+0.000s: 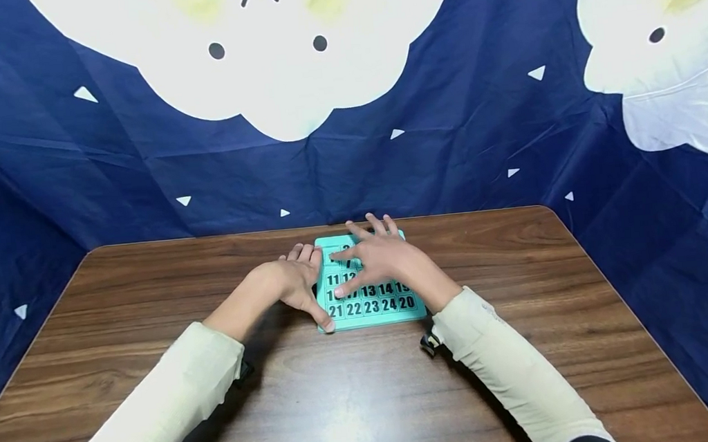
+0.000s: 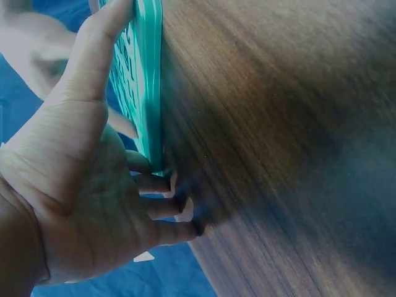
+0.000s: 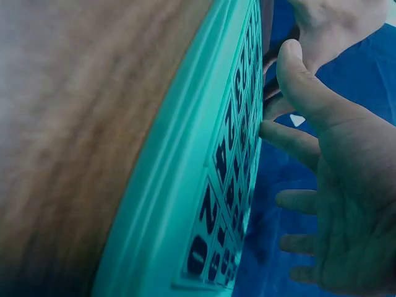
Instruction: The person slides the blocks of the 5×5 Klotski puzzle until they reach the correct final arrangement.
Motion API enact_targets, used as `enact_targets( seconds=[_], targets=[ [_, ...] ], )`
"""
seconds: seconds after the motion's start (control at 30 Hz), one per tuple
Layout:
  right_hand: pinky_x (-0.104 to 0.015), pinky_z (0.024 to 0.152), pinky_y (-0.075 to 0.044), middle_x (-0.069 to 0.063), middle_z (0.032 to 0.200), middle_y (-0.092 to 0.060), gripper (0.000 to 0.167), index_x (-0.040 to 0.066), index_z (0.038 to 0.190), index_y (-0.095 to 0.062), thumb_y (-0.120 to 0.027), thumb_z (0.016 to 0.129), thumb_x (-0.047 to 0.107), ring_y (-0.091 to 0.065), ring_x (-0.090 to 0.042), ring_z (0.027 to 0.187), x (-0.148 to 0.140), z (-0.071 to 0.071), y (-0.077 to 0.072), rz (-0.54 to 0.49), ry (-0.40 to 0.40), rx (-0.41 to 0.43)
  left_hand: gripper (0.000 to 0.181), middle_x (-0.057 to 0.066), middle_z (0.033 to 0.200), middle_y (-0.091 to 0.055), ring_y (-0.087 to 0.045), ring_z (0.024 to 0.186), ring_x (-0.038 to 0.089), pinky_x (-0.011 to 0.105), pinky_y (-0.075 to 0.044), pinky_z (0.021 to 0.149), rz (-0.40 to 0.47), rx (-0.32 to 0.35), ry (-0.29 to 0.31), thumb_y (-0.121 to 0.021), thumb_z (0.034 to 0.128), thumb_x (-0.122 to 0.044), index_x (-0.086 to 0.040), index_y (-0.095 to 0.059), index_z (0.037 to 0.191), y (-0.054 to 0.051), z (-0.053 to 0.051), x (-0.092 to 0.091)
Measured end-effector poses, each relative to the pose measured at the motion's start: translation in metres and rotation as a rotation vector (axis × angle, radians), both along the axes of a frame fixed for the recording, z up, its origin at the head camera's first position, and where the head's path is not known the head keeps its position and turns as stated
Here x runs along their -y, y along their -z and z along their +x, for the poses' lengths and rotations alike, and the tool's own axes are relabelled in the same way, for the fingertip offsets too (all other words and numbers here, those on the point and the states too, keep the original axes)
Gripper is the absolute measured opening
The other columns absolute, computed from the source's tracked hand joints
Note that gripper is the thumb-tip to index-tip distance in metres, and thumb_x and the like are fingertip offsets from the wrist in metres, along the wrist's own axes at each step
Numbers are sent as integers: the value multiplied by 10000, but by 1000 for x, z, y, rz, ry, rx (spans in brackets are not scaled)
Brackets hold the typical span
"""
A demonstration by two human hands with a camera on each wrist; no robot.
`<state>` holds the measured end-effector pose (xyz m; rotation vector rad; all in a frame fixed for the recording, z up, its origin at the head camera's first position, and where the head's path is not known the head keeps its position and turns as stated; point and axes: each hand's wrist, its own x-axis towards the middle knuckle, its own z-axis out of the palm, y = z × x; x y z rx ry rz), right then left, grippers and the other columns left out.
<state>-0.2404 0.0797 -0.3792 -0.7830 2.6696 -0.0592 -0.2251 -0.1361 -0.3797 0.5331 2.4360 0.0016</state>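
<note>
A turquoise number slide puzzle [image 1: 371, 320] with black numerals lies flat at the back middle of the table. My left hand [image 1: 293, 281] holds it along its left side, the thumb at the near-left corner and the fingers by the upper part of the left edge. Over the upper part of the board spreads my right hand [image 1: 382, 255], hiding many of the tiles. Its index fingertip reaches a tile at the upper left, and the thumb stands above the board's left side. In the right wrist view the other fingers [image 3: 297, 201] are extended off the numbered face.
The brown wood-grain table [image 1: 343, 402] reaches a back edge just behind the puzzle. A dark blue cloth [image 1: 448, 144] with white clouds hangs behind it and at the sides. Each forearm wears a pale sleeve [image 1: 502, 355], with a small dark device [image 1: 429, 344] at the right wrist.
</note>
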Motion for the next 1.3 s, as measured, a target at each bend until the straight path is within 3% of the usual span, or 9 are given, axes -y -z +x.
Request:
enact_targets(
  seconds=[0.13, 0.3, 0.6, 0.83, 1.03, 1.3],
  targets=[
    [-700, 1427, 49, -52, 1931, -21, 883, 513, 1705, -449, -687, 934, 870, 89, -460, 1781, 3, -8, 2, 16, 38, 3, 1669, 278, 1888, 90, 60, 1771, 495, 666, -106, 1439, 3, -8, -1, -881, 744, -864, 40, 55, 1789, 3, 0, 1],
    [-687, 1431, 54, -45, 1931, -6, 946, 490, 1721, -432, -739, 905, 857, 74, -447, 1785, -8, -11, 6, -49, 49, 22, 1684, 286, 1886, 68, 50, 1768, 507, 679, -103, 1435, 27, -26, 1, -882, 725, -882, 33, 44, 1792, 5, 2, 1],
    [-723, 1421, 15, -93, 1927, -58, 940, 450, 1701, -493, -751, 892, 854, 22, -470, 1783, -48, 2, 10, -71, 74, -33, 1693, 318, 1878, 23, 11, 1762, 527, 696, -130, 1424, 67, -53, 2, -917, 707, -856, 72, 4, 1782, 5, 3, 2],
    [-750, 1408, 3, -117, 1923, -86, 930, 413, 1715, -494, -747, 919, 821, -18, -497, 1775, -73, 15, 8, -126, 50, -53, 1709, 322, 1866, 84, 69, 1758, 513, 692, -57, 1427, 157, -32, -30, -943, 710, -818, 74, 53, 1775, 11, 6, 9],
    [-762, 1401, -18, -145, 1916, -115, 886, 390, 1708, -515, -732, 949, 792, -41, -514, 1768, -91, 26, 8, -160, 85, -71, 1710, 297, 1865, 126, 123, 1754, 500, 682, -12, 1429, 179, -7, -50, -942, 725, -805, 51, 102, 1775, 11, 7, 10],
    [-802, 1379, -27, -158, 1914, -102, 766, 379, 1653, -597, -715, 994, 751, -31, -540, 1761, -96, 29, 12, -213, 57, -13, 1714, 280, 1866, 159, 152, 1751, 491, 685, 7, 1427, 162, 11, -57, -940, 732, -799, 39, 135, 1772, 7, 7, 7]
  ],
)
